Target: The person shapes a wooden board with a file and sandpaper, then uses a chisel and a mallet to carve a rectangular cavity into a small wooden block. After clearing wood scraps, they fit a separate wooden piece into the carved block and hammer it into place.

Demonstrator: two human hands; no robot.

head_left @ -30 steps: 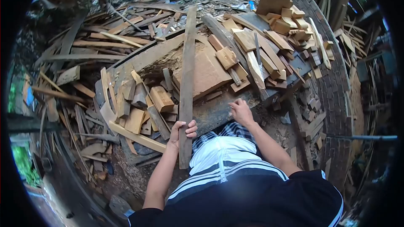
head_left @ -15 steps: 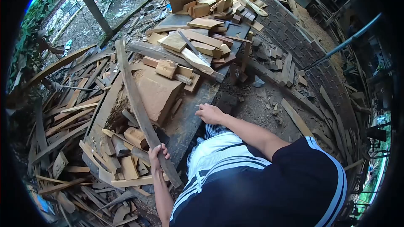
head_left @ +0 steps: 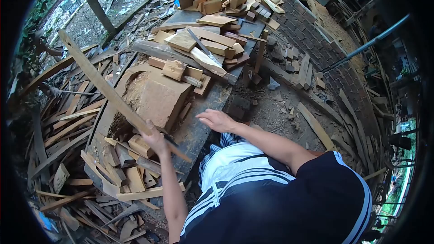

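My left hand (head_left: 155, 140) is closed around a long wooden plank (head_left: 101, 86) near its lower end. The plank slants up to the far left, over the worktable. My right hand (head_left: 218, 121) hovers by the table's near edge, its fingers stretched out and nothing visible in them. Between the hands and the back lies a big wooden block (head_left: 165, 92) on the dark tabletop (head_left: 190, 135). Just behind that block rests what looks like a wooden mallet (head_left: 174, 69) with a short thick handle.
Cut wood pieces (head_left: 221, 40) are heaped at the back of the table, with a long thin dark tool (head_left: 202, 45) on top. Offcuts (head_left: 135, 178) crowd the near left corner. Scrap wood (head_left: 68, 122) covers the ground leftward. A brick wall (head_left: 312, 45) runs along the right.
My left hand has moved up and forward with the plank, whose far end has swung to the left. My right hand has shifted slightly left and its fingers have straightened.
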